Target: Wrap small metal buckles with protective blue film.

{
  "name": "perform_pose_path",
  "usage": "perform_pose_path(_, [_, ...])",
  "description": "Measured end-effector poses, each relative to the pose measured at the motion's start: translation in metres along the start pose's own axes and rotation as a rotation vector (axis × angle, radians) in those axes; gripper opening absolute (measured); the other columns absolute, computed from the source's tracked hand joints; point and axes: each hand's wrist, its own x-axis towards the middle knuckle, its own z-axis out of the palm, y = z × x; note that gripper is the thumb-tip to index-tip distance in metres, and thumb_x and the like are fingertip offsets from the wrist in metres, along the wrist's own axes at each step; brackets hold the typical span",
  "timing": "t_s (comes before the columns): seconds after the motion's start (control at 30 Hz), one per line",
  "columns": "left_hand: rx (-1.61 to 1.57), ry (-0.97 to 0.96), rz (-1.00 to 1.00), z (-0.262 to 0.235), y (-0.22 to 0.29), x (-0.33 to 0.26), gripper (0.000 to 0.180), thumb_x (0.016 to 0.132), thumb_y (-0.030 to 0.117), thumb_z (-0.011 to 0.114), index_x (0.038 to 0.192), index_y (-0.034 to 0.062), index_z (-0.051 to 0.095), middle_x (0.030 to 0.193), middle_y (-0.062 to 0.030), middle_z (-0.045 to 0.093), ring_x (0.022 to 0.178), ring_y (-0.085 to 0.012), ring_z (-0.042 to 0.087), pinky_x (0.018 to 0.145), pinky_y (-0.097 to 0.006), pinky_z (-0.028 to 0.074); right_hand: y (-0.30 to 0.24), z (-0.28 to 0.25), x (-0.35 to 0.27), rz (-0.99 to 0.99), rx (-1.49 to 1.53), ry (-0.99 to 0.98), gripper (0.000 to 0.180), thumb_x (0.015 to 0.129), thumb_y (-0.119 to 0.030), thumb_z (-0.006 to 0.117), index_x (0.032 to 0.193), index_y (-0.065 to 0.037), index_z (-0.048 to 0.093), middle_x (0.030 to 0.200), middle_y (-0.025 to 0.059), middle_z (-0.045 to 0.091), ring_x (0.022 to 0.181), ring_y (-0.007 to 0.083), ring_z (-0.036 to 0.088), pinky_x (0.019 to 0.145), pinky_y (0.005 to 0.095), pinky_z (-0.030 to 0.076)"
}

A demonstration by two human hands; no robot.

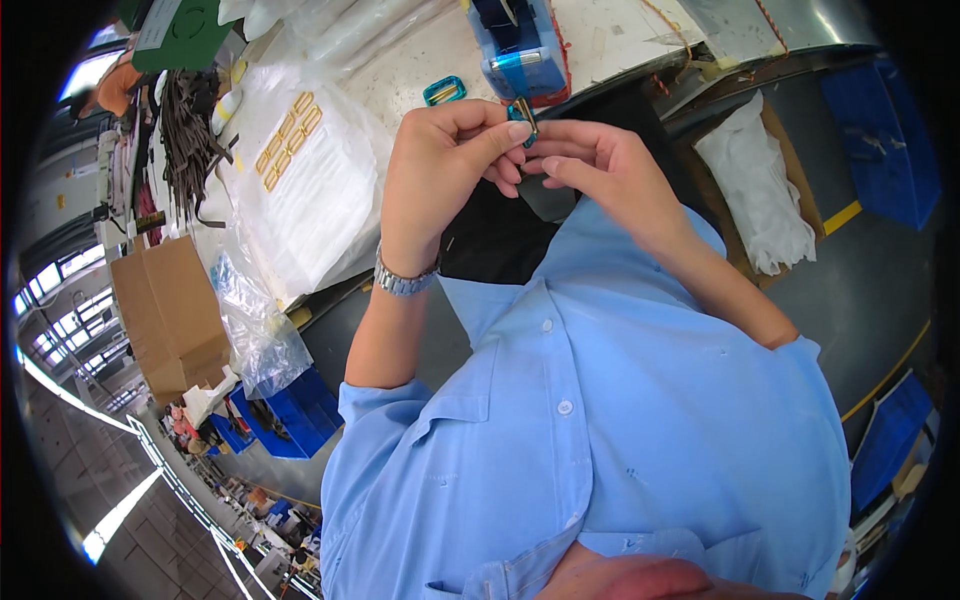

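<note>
My left hand point(440, 165) pinches a small gold buckle point(523, 108) with teal-blue film or tape around it, between thumb and forefinger. Close on its right is my right hand point(625, 175), fingers loosely bent and thumb apart, with the forefinger at the buckle's lower edge. A second gold buckle point(444, 91) in the same blue wrapping lies on the table behind my left hand. Just beyond the held buckle stands a blue tape dispenser point(530, 72), a strip of blue tape across its front. Plain gold buckles point(290, 140) lie in two rows on a white sheet to the left.
The white worktable point(620, 40) has its front edge just beyond my hands. Dark straps point(187, 125) hang at the left, above a cardboard box point(170, 315). White bags point(758, 185) fill a carton at the right. Blue bins point(885, 140) stand on either side.
</note>
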Motion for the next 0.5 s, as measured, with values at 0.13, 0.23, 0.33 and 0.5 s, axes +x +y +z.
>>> perform_pose_path(0.13, [0.012, -0.07, -0.086, -0.009, 0.008, 0.009, 0.018, 0.1, 0.011, 0.077, 0.096, -0.0063, 0.076, 0.076, -0.0061, 0.072, 0.064, -0.011, 0.07, 0.057, -0.025, 0.059, -0.008, -0.006, 0.015, -0.218, -0.146, -0.024, 0.053, 0.098, -0.003, 0.072, 0.148, 0.006, 0.057, 0.126, 0.0113, 0.076, 0.116, 0.0168, 0.072, 0.104, 0.033, 0.056])
perform_pose_path(0.23, [0.029, -0.143, -0.113, -0.017, 0.015, 0.014, 0.02, 0.1, 0.014, 0.078, 0.094, -0.0051, 0.076, 0.076, -0.0053, 0.071, 0.061, -0.0106, 0.068, 0.056, -0.025, 0.058, -0.017, -0.005, 0.021, -0.247, -0.184, -0.132, 0.056, 0.097, -0.001, 0.073, 0.149, 0.005, 0.056, 0.125, 0.0115, 0.076, 0.113, 0.0169, 0.074, 0.103, 0.033, 0.057])
perform_pose_path(0.33, [0.026, -0.219, -0.152, -0.026, 0.02, 0.019, 0.023, 0.099, 0.017, 0.079, 0.091, -0.0036, 0.075, 0.075, -0.0044, 0.07, 0.059, -0.0104, 0.067, 0.054, -0.024, 0.056, -0.023, -0.004, 0.024, -0.3, -0.268, -0.117, 0.048, 0.095, -0.005, 0.077, 0.141, 0.003, 0.065, 0.11, 0.0115, 0.081, 0.102, 0.0178, 0.077, 0.096, 0.0324, 0.06])
perform_pose_path(0.5, [0.012, -0.278, -0.221, -0.033, 0.024, 0.026, 0.026, 0.099, 0.022, 0.081, 0.09, -0.0016, 0.075, 0.074, -0.0032, 0.069, 0.057, -0.0103, 0.065, 0.052, -0.024, 0.053, -0.022, -0.005, 0.029, -0.418, -0.473, -0.027, 0.044, 0.091, -0.012, 0.084, 0.131, 0.003, 0.071, 0.1, 0.014, 0.082, 0.092, 0.0177, 0.079, 0.087, 0.0314, 0.062])
